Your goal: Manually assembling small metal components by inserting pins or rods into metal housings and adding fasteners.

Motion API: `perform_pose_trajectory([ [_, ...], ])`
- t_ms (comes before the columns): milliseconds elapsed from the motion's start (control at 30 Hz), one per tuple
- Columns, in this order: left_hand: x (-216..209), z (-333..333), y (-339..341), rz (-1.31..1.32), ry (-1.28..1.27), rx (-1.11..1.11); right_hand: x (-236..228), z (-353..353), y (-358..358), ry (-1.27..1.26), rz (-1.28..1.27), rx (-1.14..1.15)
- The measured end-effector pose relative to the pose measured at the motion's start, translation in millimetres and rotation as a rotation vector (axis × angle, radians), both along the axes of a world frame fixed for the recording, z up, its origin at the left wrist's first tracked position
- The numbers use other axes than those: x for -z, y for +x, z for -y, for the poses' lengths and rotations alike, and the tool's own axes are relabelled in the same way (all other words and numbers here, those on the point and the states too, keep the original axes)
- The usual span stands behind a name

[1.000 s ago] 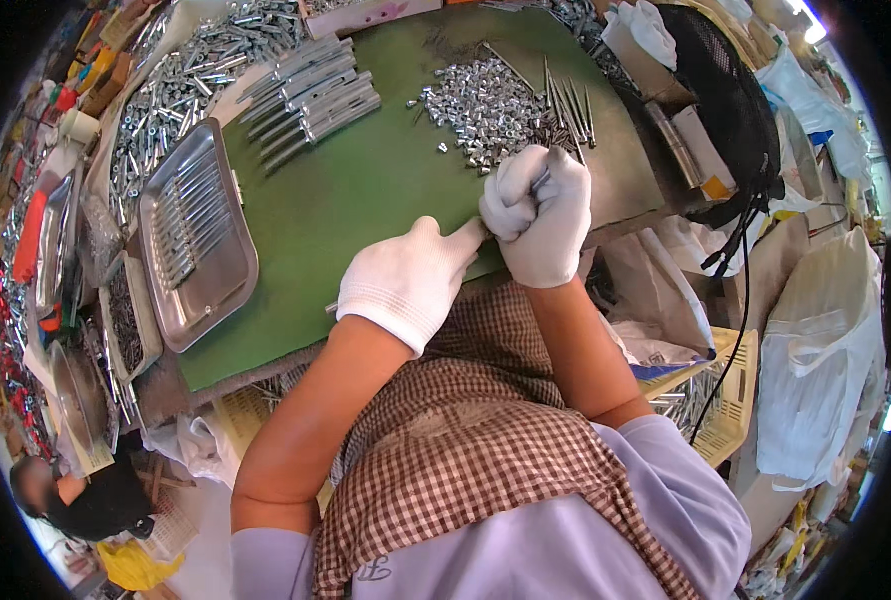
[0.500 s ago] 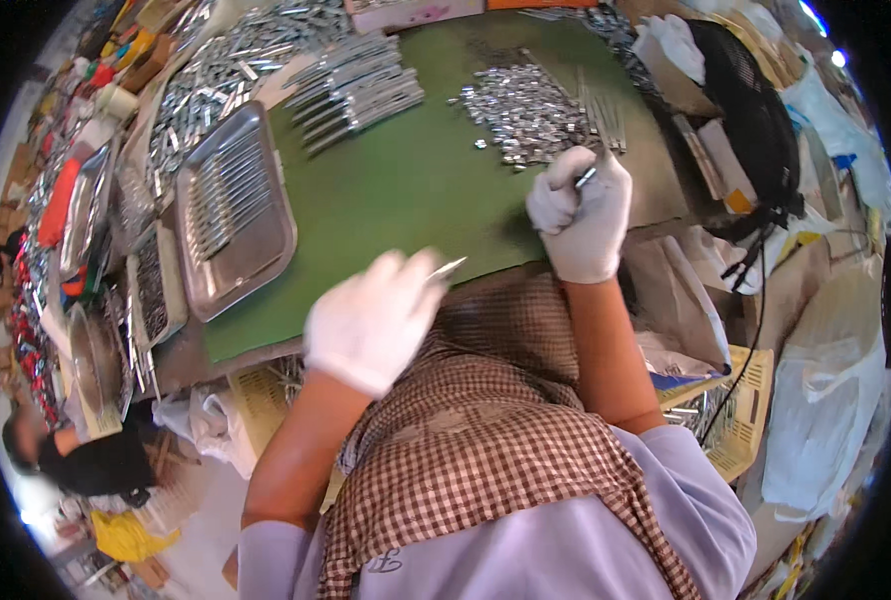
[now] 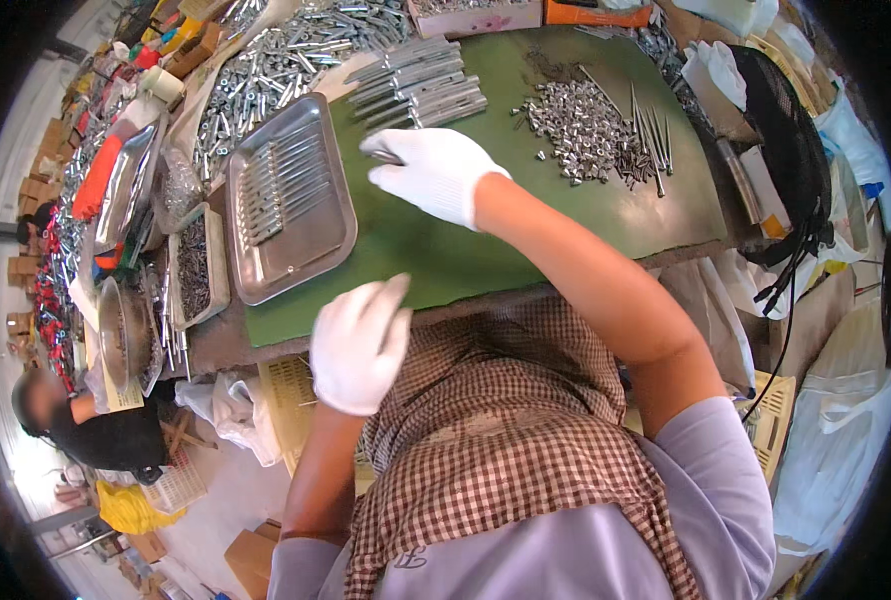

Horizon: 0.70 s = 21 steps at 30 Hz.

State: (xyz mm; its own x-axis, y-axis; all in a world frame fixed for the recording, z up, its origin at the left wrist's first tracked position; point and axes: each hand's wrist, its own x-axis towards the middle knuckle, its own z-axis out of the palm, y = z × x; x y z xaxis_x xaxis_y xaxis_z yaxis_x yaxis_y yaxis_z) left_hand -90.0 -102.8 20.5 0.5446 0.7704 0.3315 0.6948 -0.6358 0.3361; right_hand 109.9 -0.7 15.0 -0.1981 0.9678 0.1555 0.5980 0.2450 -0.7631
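Two hands in white knitted gloves work at a bench covered by a smooth green mat (image 3: pixel 446 268), dull and scuffed toward its right side. The right hand (image 3: pixel 431 175) lies across the middle of the mat, fingertips pointing left, between a metal tray (image 3: pixel 318 243) and a stack of thick metal rods (image 3: pixel 411 92). Its thumb and fingers are drawn together; a small grey sliver shows between them, but I cannot tell whether it is a gripped part or shadow. The left hand (image 3: pixel 358 348) is nearer, at the mat's near edge, blurred, its fingers loosely parted with nothing visible between them.

The step in hand appears to be a carry or reach toward the left with the right hand. From here, the next move seems to call for lining up the fingertips with the tray's row, without nudging it.

That row is of slim, shiny rods (image 3: pixel 284 180), side by side at a slant in the rounded-corner, raised-rim tray on the left. The thicker rods lie far, overlapping, with a dull silvery sheen. On the far right, a loose heap of stubby, bright metal cylinders (image 3: pixel 576 130) sits beside long, thin, needle-like pins (image 3: pixel 654 140).
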Motion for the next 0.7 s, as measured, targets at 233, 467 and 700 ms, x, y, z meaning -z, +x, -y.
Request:
perform_pose_trajectory([
  [233, 29.2, -19.2, 29.6, 0.162, 0.07, 0.04, -1.7, -60.5, -37.1, -0.269, 0.272, -0.126],
  [467, 33.1, -20.4, 30.9, 0.138, 0.101, 0.044, 10.4, -62.6, -46.1, -0.145, 0.225, -0.081],
  [700, 36.6, -16.1, 26.8, 0.344, 0.07, -0.01, -7.9, 6.8, -21.5, -0.206, 0.305, -0.084],
])
